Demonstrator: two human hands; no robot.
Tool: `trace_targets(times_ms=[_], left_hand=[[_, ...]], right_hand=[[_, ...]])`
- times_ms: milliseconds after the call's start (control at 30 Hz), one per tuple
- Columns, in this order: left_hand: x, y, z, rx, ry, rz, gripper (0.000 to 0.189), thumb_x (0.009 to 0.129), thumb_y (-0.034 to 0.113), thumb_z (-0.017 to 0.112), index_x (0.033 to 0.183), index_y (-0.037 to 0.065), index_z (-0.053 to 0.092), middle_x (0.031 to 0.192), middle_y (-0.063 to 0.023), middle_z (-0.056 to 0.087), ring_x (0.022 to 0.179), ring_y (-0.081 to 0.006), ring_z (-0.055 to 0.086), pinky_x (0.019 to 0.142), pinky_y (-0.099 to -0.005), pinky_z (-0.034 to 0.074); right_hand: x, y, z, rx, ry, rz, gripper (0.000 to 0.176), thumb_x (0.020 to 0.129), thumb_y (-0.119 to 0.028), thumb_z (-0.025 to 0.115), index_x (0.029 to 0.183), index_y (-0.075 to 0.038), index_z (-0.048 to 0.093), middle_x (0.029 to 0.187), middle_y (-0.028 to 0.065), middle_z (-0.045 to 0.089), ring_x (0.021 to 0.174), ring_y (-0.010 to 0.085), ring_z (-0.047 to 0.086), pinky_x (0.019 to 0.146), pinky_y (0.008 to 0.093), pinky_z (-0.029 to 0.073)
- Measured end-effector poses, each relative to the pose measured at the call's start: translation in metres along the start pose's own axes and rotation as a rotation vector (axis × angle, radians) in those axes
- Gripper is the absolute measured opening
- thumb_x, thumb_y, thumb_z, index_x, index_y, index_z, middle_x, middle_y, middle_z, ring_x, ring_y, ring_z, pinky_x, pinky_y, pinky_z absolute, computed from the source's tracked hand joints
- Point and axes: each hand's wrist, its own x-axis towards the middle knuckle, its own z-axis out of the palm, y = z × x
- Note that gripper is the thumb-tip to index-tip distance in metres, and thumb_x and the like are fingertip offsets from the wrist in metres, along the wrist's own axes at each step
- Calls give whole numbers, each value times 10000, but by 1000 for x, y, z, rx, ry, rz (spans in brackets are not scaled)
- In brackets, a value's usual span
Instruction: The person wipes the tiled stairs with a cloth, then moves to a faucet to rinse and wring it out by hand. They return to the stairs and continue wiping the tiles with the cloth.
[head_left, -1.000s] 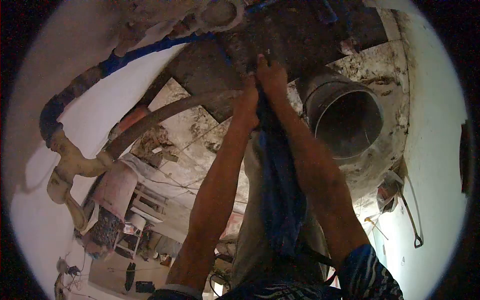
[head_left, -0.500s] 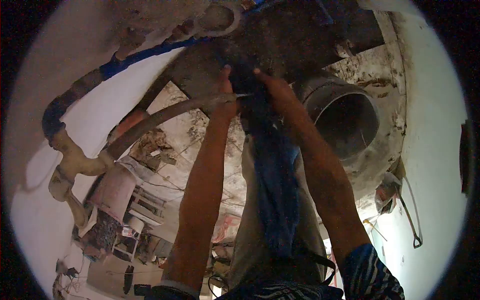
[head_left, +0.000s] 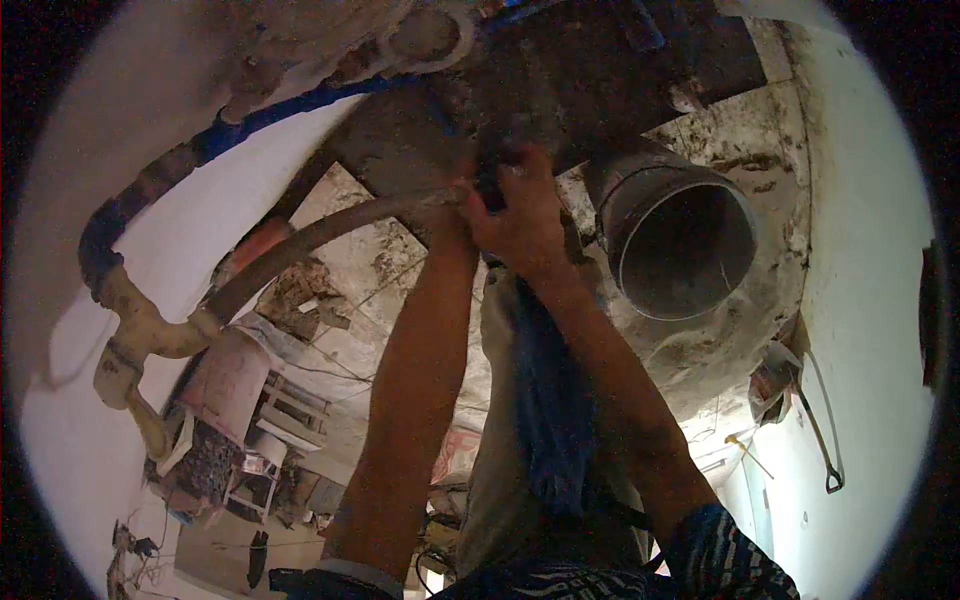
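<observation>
So the blue cloth (head_left: 556, 425) hangs down the front of the person's pale trousers (head_left: 488, 420), with the right hand (head_left: 522, 215) above it, grip curled around something dark that I can't make out. Left hand (head_left: 455, 215) is right beside it near the end of the curved hose (head_left: 325, 230), but it's too dim and blurry to tell if that grip is open or closed. Further out there's a big round pipe (head_left: 688, 250) with its open end showing on the right, a blue pipe (head_left: 290, 108) up at the upper left, and a long-handled tool (head_left: 818, 435) by the pale wall (head_left: 875, 330).
</observation>
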Motion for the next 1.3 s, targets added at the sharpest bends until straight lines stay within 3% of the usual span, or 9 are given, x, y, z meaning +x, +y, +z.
trace_targets(times_ms=[100,200,300,433,500,667,867,1167,1300], left_hand=[[5,-11,28,-30,18,25,490,998,432,541,1295,44,583,1244,-111,632,1131,-267,593,988,-418,472],[37,-32,45,-158,5,59,511,999,432,548,1330,43,560,1283,-116,616,1162,-269,581,994,-413,468],[65,-49,41,-327,-79,111,534,1000,431,555,1365,41,537,1322,-120,599,1192,-270,568,999,-408,465],[48,-35,32,-689,-95,51,562,989,428,587,1398,49,516,1337,-116,599,1208,-263,567,997,-397,467],[-16,11,33,-242,-92,281,518,1012,376,548,1391,23,532,1351,-147,599,1215,-296,569,1046,-427,448],[-8,41,18,-404,-114,-131,480,938,367,661,1300,60,588,1199,-113,662,1100,-262,628,988,-417,493],[41,17,-45,-379,-106,63,479,888,398,728,1239,93,613,1079,-82,671,1014,-234,643,858,-398,536],[19,-1,-1,-68,27,107,476,964,418,607,1278,60,595,1121,-89,660,1035,-232,628,899,-388,513],[19,-22,31,-184,18,56,485,998,426,552,1295,45,588,1140,-92,655,1044,-231,621,917,-384,503]], right_hand=[[4,42,32,-225,91,71,377,909,-326,687,1018,34,671,1002,291,646,996,484,623,898,490,521],[43,64,14,-397,-386,289,405,925,-354,658,945,50,650,960,299,649,928,493,647,820,507,539],[19,36,22,-112,120,441,416,947,-373,623,946,43,629,930,297,652,865,498,657,754,529,532],[22,46,34,-50,3,474,474,970,-416,577,1102,38,606,1002,310,646,884,498,650,749,538,528],[24,80,41,-29,-117,510,511,965,-425,581,1193,32,605,1028,296,641,881,482,651,757,529,538],[-7,81,62,175,57,522,558,953,-514,613,1106,18,686,1082,276,687,1014,416,667,892,472,504],[2,55,-7,434,-630,723,550,877,-496,733,1118,-2,701,1040,163,716,983,217,662,874,357,504],[1,26,26,129,197,26,375,888,-315,741,1056,15,684,905,149,685,821,341,673,770,406,548],[22,24,8,93,-96,436,374,898,-331,708,1034,16,683,966,229,689,868,402,677,795,443,549]])
